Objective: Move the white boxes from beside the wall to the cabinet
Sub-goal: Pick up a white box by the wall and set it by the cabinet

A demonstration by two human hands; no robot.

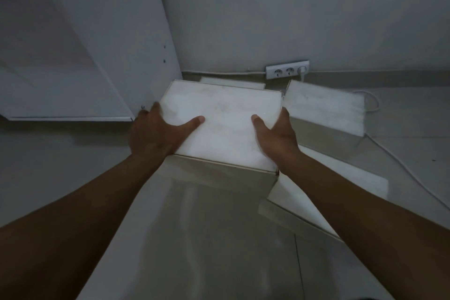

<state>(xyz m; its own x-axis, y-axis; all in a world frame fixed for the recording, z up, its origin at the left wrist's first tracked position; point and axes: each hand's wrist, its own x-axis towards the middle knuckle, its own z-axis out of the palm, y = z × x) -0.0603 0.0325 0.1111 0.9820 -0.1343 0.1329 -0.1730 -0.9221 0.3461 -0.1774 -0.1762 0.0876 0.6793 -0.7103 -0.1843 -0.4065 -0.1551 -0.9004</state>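
Observation:
A white box [224, 119] is at the centre, its flat top facing me. My left hand [155, 131] grips its left side, thumb lying on the top. My right hand [275, 136] grips its right side, thumb likewise on the top. A second white box [323, 107] stands on the floor to the right, near the wall. A third white box [323, 192] lies flat at the lower right, partly hidden by my right forearm. A further flat white box [233, 83] shows behind the held one. The white cabinet [80, 61] stands at the left.
A white socket strip [287, 69] sits at the foot of the wall, with a plug in its right end. Its white cable [399, 161] runs across the tiled floor at the right. The cabinet's lower edge [70, 118] is just left of my left hand.

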